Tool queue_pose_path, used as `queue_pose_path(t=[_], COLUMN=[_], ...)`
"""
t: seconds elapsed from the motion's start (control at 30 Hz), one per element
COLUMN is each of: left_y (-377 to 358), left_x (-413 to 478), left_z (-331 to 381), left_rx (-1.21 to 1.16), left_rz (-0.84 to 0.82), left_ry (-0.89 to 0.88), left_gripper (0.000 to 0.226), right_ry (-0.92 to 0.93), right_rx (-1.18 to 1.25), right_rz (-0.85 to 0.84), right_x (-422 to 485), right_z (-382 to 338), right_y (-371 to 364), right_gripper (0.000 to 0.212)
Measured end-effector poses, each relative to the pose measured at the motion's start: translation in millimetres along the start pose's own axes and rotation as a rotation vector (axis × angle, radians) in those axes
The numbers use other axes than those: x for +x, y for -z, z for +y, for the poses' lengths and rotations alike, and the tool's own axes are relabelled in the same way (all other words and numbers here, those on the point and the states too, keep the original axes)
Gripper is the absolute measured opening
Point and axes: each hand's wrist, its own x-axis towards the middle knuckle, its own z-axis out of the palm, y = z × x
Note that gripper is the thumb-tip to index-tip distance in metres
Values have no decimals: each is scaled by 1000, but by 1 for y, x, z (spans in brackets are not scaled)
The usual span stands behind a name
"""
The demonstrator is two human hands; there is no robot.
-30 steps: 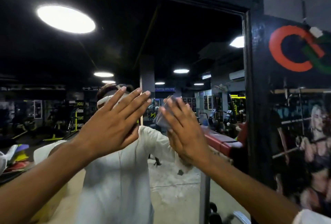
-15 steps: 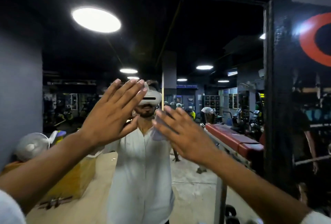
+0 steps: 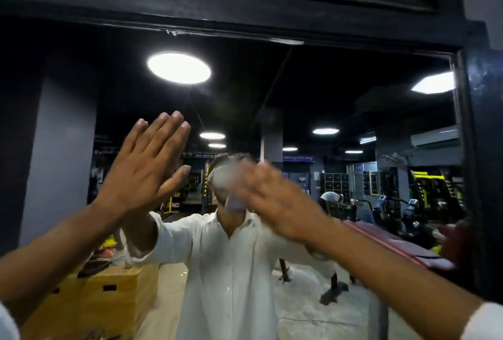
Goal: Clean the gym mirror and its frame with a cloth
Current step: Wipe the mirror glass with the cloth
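The left hand (image 3: 141,168) lies flat on the mirror (image 3: 326,89), fingers straight & together, thumb out to the side; it holds nothing. The right hand (image 3: 275,203) is blurred, but its fingers look stretched out, not curled, pressing a pale grey cloth (image 3: 221,180) against the glass, just right of the left hand. Part of the cloth shows beyond the fingertips. The black frame (image 3: 245,13) runs along the top & right side.

We stand in a gym: the wall mirror (image 3: 326,89) reflects yellow-framed machines (image 3: 435,187), a red padded bench (image 3: 394,247), lockers (image 3: 333,186) and a wooden box (image 3: 109,293).
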Motion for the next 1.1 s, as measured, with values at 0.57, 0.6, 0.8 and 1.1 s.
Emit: queue_pose_path(t=[0.57,0.6,0.8,1.1], left_y=[-2,-3,-3,5], left_x=[1,1,1,7], left_z=[-90,-92,-97,-150], left_rx=[-90,-84,-103,4], left_rz=[109,118,121,98], left_ry=[10,39,1,-134], left_gripper=[74,75,73,75], right_ry=[-676,-814,-501,-967], right_rx=[-75,-27,7,40], right_rz=[350,433,290,591], right_x=[142,156,201,239], right_z=[25,36,-55,41], right_y=[6,9,-18,16], right_gripper=[66,60,69,48])
